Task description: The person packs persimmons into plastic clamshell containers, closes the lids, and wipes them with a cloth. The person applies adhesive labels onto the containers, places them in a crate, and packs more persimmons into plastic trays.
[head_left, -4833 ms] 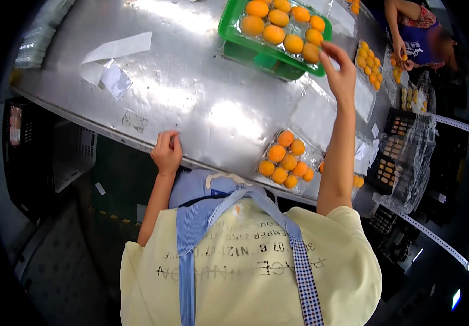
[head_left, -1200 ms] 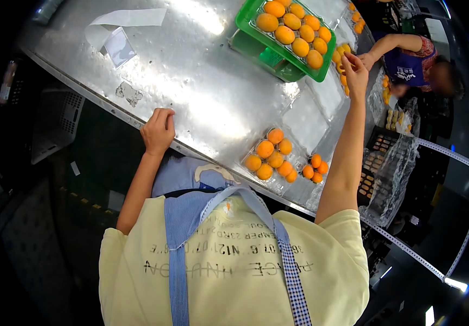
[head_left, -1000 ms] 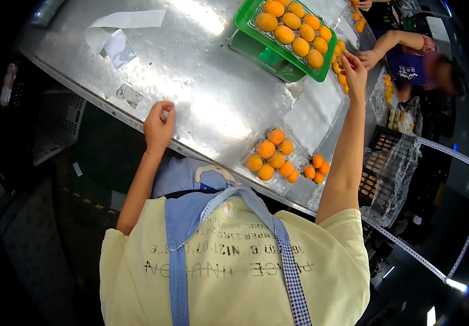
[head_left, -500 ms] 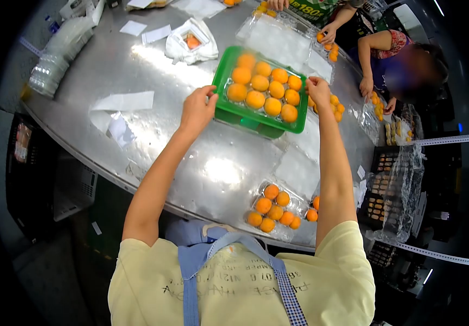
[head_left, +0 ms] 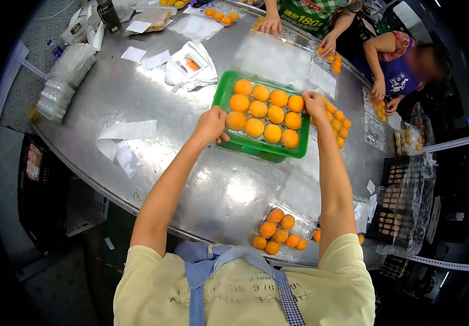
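Observation:
A green plastic basket (head_left: 303, 148) sits over the metal table in front of me. Across its top lies a clear tray filled with rows of round orange fruit (head_left: 272, 133). My left hand (head_left: 211, 125) is closed at the basket's left edge, some fingers hidden behind its side. At the far right corner, my right hand (head_left: 314, 104) pinches the rim beside the fruit. Closer to my body, on the table's near side, a clear tray of loose-looking orange fruit (head_left: 280, 234) lies beneath my right forearm's left side.
White packing sheets (head_left: 272, 57) lie beyond the basket. A white bag (head_left: 194, 68) and paper strips (head_left: 131, 130) lie on the left of the metal table (head_left: 191, 190). Stacked clear trays (head_left: 63, 89) stand far left. Two co-workers' hands (head_left: 329, 43) handle fruit at the far side.
The view has shifted, so the table and basket appear lower in it. My left hand has slid slightly along the basket's edge. My right hand stays at the far right corner.

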A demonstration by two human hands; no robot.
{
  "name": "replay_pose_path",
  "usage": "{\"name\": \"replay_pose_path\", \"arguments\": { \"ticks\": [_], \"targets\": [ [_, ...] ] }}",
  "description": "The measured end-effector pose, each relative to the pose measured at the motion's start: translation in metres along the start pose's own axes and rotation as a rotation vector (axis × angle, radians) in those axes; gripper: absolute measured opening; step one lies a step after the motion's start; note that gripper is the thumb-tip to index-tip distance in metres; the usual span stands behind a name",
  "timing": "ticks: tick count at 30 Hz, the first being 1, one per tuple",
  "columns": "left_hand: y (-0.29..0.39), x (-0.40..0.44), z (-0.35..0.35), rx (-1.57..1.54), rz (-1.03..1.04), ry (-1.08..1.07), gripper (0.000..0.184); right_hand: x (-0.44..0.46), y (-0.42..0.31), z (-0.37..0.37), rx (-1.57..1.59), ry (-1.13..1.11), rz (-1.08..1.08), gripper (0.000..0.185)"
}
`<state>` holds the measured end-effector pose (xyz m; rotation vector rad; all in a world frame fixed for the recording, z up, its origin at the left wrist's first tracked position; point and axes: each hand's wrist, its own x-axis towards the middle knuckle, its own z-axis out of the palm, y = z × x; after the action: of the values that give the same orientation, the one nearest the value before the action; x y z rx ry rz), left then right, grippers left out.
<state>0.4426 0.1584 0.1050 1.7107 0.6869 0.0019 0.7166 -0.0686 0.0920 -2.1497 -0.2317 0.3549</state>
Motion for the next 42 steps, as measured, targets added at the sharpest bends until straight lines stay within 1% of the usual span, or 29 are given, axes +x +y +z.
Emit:
{"name": "replay_pose_path", "arguments": {
  "ticks": [2,4,7,8,10,11,14,17,20,21,23,25,28,32,34,39,42],
  "targets": [
    [0.004,-0.001,0.002,0.005,-0.006,-0.01,0.026,0.002,0.003,0.0,-0.014,0.043,-0.098,0.028],
    [0.0,-0.003,0.007,-0.01,0.031,-0.002,0.026,0.007,0.009,0.0,-0.03,0.107,-0.212,0.027],
    [0.003,-0.022,0.007,-0.078,0.054,0.006,0.025,-0.006,0.002,-0.006,0.074,0.093,-0.287,0.025],
    [0.005,-0.031,0.004,-0.108,0.052,0.011,0.025,-0.015,-0.003,-0.013,0.064,0.102,-0.324,0.024],
    [0.003,-0.051,-0.005,-0.161,0.124,0.013,0.024,-0.054,-0.036,-0.023,0.053,0.08,-0.396,0.023],
    [-0.002,-0.067,-0.012,-0.183,0.145,0.027,0.023,-0.07,-0.048,-0.025,0.098,0.055,-0.405,0.022],
    [-0.009,-0.123,-0.034,-0.282,0.129,0.053,0.023,-0.123,-0.083,-0.019,0.228,-0.047,-0.426,0.016],
    [-0.036,-0.172,-0.053,-0.305,0.095,0.16,0.018,-0.165,-0.101,0.009,0.29,-0.135,-0.435,0.014],
    [-0.077,-0.214,-0.072,-0.316,0.061,0.26,0.014,-0.204,-0.111,0.054,0.278,-0.194,-0.511,0.013],
    [-0.091,-0.228,-0.079,-0.304,0.041,0.287,0.014,-0.214,-0.11,0.07,0.222,-0.209,-0.5,0.013],
    [-0.123,-0.246,-0.095,-0.265,0.003,0.34,0.015,-0.226,-0.099,0.111,0.246,-0.234,-0.565,0.012],
    [-0.147,-0.259,-0.107,-0.211,-0.05,0.414,0.015,-0.244,-0.093,0.146,0.198,-0.266,-0.53,0.013],
    [-0.187,-0.265,-0.123,-0.199,-0.1,0.439,0.015,-0.249,-0.064,0.201,0.146,-0.247,-0.62,0.016],
    [-0.219,-0.257,-0.134,-0.151,-0.186,0.433,0.017,-0.253,-0.056,0.237,0.026,-0.265,-0.558,0.021],
    [-0.229,-0.249,-0.136,-0.12,-0.18,0.454,0.017,-0.242,-0.047,0.257,-0.027,-0.263,-0.539,0.024],
    [-0.228,-0.227,-0.148,-0.029,-0.203,0.454,0.017,-0.223,-0.03,0.288,-0.078,-0.209,-0.441,0.026],
    [-0.231,-0.215,-0.161,0.111,-0.218,0.425,0.017,-0.216,-0.013,0.293,-0.089,-0.191,-0.394,0.027]
  ]
}}
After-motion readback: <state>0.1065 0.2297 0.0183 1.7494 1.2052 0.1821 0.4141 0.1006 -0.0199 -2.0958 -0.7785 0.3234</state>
